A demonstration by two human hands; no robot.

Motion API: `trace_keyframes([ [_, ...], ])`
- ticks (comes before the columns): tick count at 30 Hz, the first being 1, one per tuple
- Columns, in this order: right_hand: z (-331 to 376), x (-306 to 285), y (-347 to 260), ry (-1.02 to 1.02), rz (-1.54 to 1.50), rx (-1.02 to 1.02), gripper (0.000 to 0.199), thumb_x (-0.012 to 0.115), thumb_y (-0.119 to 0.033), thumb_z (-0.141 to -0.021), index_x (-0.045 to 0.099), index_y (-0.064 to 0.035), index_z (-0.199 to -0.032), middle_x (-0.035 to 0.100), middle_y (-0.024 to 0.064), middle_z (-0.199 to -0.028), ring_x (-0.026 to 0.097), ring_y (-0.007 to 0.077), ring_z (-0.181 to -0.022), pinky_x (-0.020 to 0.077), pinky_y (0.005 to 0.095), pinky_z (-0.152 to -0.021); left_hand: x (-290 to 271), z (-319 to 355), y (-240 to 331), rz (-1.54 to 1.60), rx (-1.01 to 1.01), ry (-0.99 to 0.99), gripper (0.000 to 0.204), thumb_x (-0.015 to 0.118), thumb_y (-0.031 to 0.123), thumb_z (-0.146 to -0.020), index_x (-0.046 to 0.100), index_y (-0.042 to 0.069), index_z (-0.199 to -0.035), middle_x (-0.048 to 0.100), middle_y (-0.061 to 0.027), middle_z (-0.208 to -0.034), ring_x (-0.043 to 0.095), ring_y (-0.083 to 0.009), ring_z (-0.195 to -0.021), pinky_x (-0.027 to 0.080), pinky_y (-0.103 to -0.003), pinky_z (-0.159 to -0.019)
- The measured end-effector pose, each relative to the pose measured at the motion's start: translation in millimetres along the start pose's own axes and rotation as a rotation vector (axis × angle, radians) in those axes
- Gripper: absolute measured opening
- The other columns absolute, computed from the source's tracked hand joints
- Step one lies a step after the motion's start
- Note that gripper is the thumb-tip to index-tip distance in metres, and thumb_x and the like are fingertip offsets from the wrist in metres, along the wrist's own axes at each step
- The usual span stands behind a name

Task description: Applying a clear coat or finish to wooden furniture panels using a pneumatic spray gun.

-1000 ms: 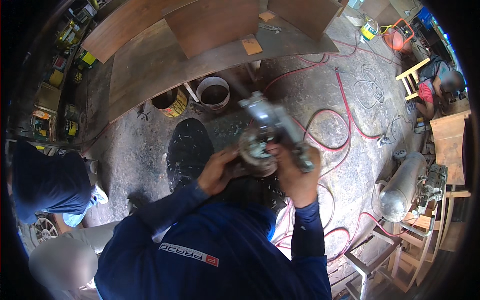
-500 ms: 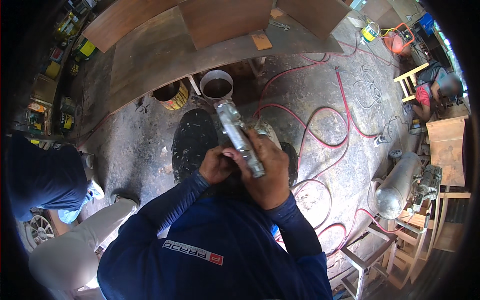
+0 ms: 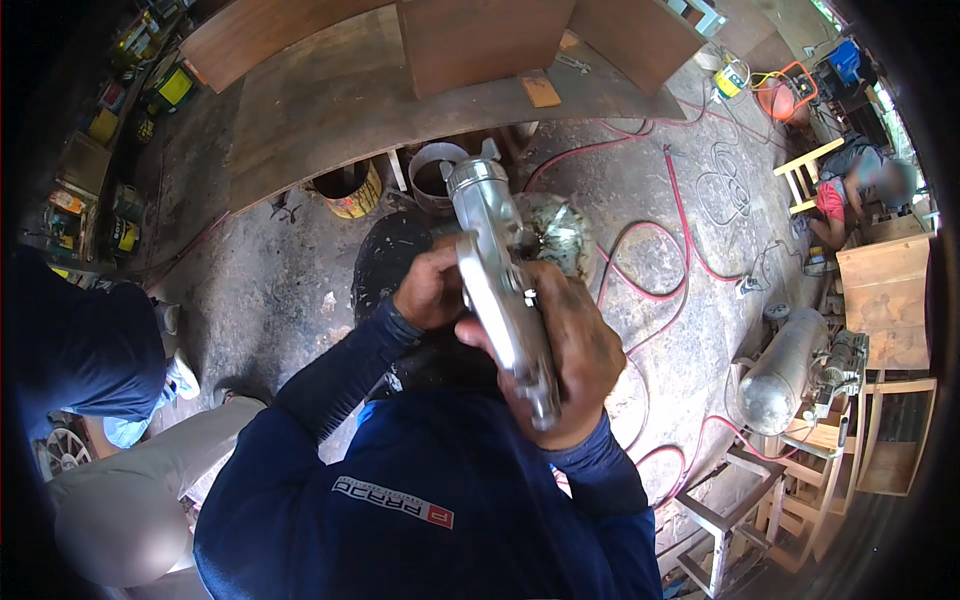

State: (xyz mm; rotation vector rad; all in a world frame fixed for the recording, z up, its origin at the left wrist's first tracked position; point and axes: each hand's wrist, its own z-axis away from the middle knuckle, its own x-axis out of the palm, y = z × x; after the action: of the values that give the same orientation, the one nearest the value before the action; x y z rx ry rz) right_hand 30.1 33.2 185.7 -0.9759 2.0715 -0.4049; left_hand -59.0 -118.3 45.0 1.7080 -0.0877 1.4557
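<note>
A shiny metal spray gun [image 3: 488,250] is held up in front of my body, tilted, its wider end away from me. My right hand [image 3: 578,340] is wrapped round its body from the right, the thumb across the near side. On the left, my left hand [image 3: 430,288] is closed against the gun, its fingertips hidden behind the metal. Beyond my right fingers shows a round, paint-streaked cup [image 3: 562,238], which seems to belong to the gun. Past the gun's far end stands a whitish bucket [image 3: 428,190] with dark contents, beside a yellow, paint-stained bucket [image 3: 355,195].
A large brown board [image 3: 320,130] with panels lies across the far side. Red hose [image 3: 690,240] loops over the floor at right, near a metal air tank [image 3: 785,370] and wooden frames [image 3: 725,520]. People are at left [image 3: 85,340] and far right [image 3: 850,190].
The spray gun has come up nearer to the camera and turned, bringing the streaked cup into sight. My right hand has moved slightly right and toward me; my left hand has risen a little.
</note>
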Motion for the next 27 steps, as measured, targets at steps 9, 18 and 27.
trace_keyframes([
  [9, 24.0, 20.1, 41.4, -0.173, 0.033, 0.205, 0.045, 0.082, -0.019, -0.084, 0.065, 0.0042, -0.117, 0.071, 0.0217, -0.099, 0.072, 0.0374, -0.086, 0.0561, 0.0400, -0.076, -41.9, 19.0, -82.9, 0.244, -0.202, 0.202, 0.047, 0.046, 0.036, -0.102, 0.055, 0.002, -0.134, 0.064, -0.0130, -0.126, 0.060, -0.0265, -0.120, 0.048, -0.045, -0.104],
  [18, 17.1, -48.6, 76.7, 0.105, 0.050, 0.553, 0.029, 0.075, -0.012, -0.090, 0.069, 0.0064, -0.112, 0.073, 0.0225, -0.097, 0.072, 0.0299, -0.089, 0.0543, 0.0378, -0.083, 8.2, -85.8, -66.4, -0.852, 0.070, -0.128, 0.038, 0.061, 0.023, -0.098, 0.062, 0.006, -0.131, 0.067, -0.0106, -0.129, 0.064, -0.0278, -0.118, 0.051, -0.046, -0.102],
  [27, 81.9, -87.2, 125.1, 0.255, 0.154, 0.677, 0.029, 0.074, -0.021, -0.094, 0.068, 0.0058, -0.104, 0.065, 0.0057, -0.076, 0.056, 0.0112, -0.069, 0.0476, 0.0294, -0.065, -25.0, -292.0, 114.0, -2.254, 0.689, -0.426, 0.046, 0.064, 0.015, -0.092, 0.059, 0.013, -0.138, 0.053, -0.0157, -0.147, 0.048, -0.0384, -0.136, 0.039, -0.047, -0.115],
])
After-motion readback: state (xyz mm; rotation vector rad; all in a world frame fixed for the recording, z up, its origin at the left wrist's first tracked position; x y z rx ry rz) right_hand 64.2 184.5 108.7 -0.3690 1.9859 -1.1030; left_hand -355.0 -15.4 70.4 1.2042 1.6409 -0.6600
